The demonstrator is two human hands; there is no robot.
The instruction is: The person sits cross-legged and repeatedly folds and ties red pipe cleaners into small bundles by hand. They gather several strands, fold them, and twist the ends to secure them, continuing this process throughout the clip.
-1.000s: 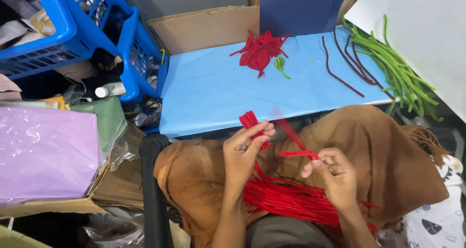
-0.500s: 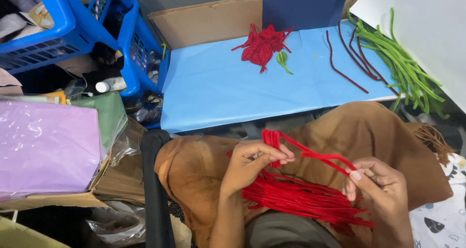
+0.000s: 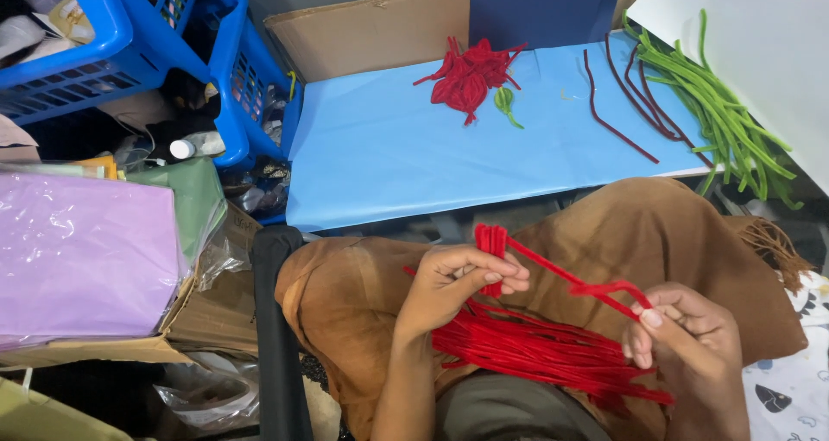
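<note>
Blue paper-covered table (image 3: 389, 156) at 12 o'clock. Left hand (image 3: 453, 285) pinches coiled end of red fuzzy pipe cleaner (image 3: 553, 272); right hand (image 3: 682, 333) pinches other end at 4 o'clock.

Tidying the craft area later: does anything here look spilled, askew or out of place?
Nothing looks spilled or damaged. One small green piece lies apart from the green stems, beside the red bundle on the blue sheet.

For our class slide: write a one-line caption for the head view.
Both hands, left hand and right hand, bend a red pipe cleaner.
</note>
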